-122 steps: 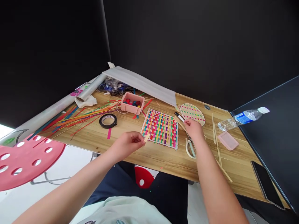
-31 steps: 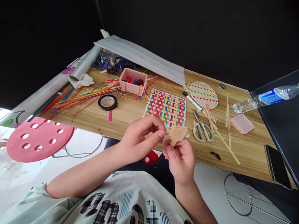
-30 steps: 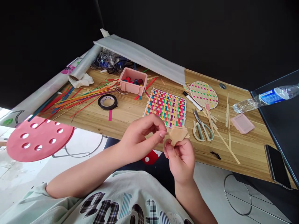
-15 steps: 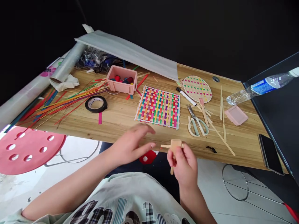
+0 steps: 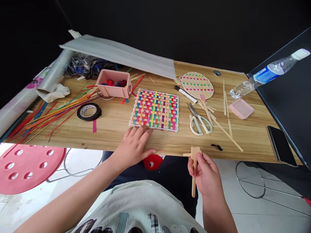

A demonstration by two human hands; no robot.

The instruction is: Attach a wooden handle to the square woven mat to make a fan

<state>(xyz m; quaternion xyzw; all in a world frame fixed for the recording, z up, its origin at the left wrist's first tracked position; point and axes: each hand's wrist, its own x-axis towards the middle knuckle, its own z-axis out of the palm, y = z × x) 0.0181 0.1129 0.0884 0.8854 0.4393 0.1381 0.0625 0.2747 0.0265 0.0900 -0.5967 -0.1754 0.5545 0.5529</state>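
My left hand (image 5: 134, 145) lies palm down at the table's front edge, fingers stretched and thumb apart. Its fingertips reach the lower border of a square woven mat (image 5: 155, 111) of many-coloured and plain strips. To the right, my right hand (image 5: 209, 173) grips a pale wooden handle (image 5: 194, 181) upright between thumb and fingers. The handle has a broad flat head above a narrow stem. A thin wooden piece (image 5: 187, 155) sticks out leftward beside the head; whether it is joined on cannot be told.
Scissors (image 5: 198, 119), a marker (image 5: 186, 94) and a round woven fan (image 5: 197, 84) lie right of the mat. Black tape (image 5: 89, 112), loose coloured strips (image 5: 55, 111) and a pink box (image 5: 113, 87) are leftward. A bottle (image 5: 267, 75), pink lid (image 5: 241, 108) and phone (image 5: 282, 145) lie far right.
My left hand has come down from above the table edge to the mat's lower border. My right hand has moved rightward with the handle, whose stem now shows longer. The view has shifted slightly.
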